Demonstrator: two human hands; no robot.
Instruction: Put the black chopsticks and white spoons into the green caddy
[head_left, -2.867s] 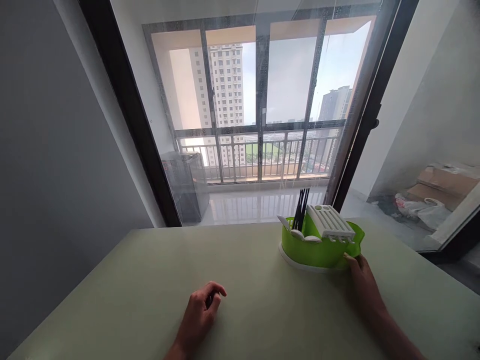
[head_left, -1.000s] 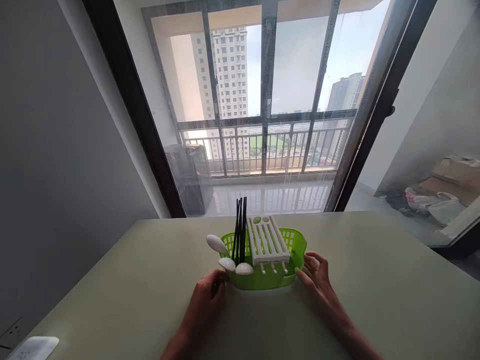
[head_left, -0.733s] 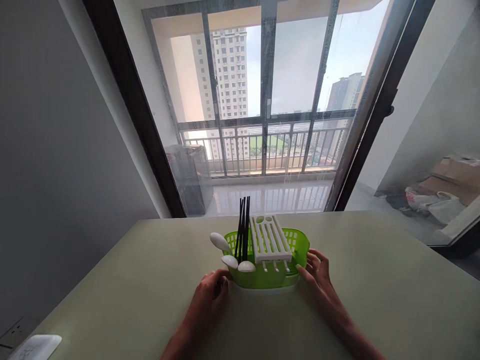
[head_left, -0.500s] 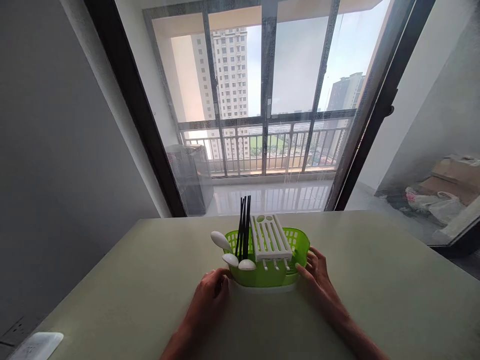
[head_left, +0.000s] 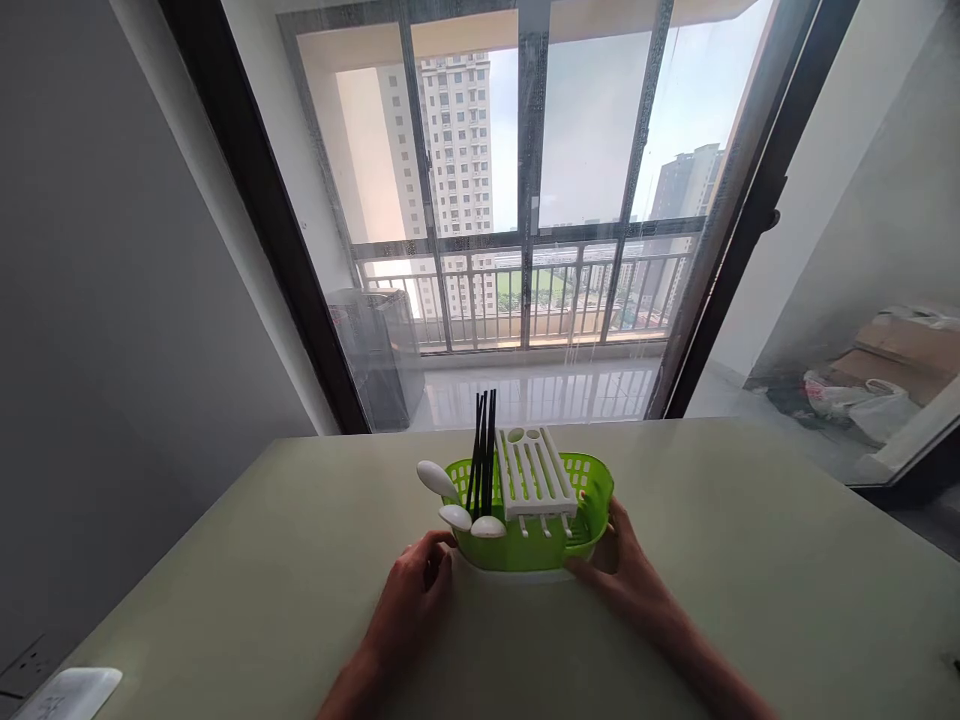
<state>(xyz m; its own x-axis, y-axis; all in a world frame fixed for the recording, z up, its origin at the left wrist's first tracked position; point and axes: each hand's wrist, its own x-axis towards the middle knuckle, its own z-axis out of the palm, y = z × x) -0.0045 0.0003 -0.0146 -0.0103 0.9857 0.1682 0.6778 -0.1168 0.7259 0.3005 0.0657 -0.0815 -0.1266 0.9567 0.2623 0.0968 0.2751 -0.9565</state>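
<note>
A green plastic cutlery basket stands on a white base in the middle of the pale green table. It holds black chopsticks standing upright, white spoons leaning out at its left end, and a white slotted insert. My left hand is curled, its fingertips touching the basket's left front corner. My right hand wraps around the basket's right end, fingers partly hidden behind it.
A white device lies at the table's near left corner beside a wall socket. Beyond the table is a large glass sliding door onto a balcony. Boxes and bags lie on the floor at right.
The basket went from the table's right side to the middle in front of me. My left hand came up to its left corner. In the last half second my right hand closed around its right end.
</note>
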